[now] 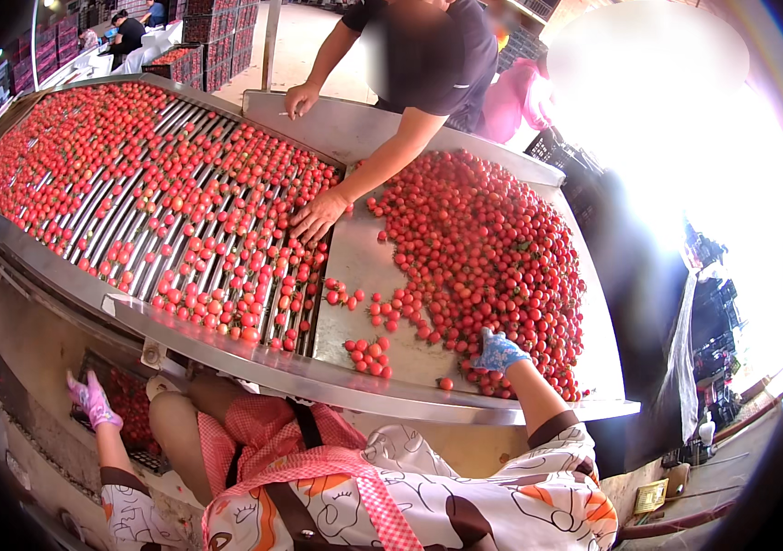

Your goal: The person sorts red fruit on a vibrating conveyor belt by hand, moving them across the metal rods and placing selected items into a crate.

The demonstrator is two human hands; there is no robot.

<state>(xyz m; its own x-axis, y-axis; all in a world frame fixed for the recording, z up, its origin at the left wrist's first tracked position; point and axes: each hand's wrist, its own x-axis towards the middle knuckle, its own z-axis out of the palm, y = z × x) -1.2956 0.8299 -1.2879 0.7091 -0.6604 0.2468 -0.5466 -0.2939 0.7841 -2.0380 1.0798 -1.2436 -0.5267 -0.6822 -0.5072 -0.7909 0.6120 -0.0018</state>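
Note:
My right hand [499, 351], in a blue patterned glove, rests against the near edge of a large heap of small red tomatoes [481, 255] on a metal tray [357, 258]. Its fingers are partly hidden, so a hold on any fruit does not show. Below the machine's near rim, at the left, my left hand [95, 401] wears a pink patterned glove. Its fingers are apart with nothing in them, beside a dark crate [150, 460] of tomatoes on the floor. Small clusters of tomatoes [368, 357] lie loose between the heap and the rollers.
A roller conveyor [147, 237] covered with tomatoes adjoins the tray. Across from me, a co-worker's hand [320, 215] touches tomatoes at the rollers' end; the other hand [302, 100] holds a thin white stick. Stacked crates [215, 48] stand behind. A raised metal rim [336, 386] runs before me.

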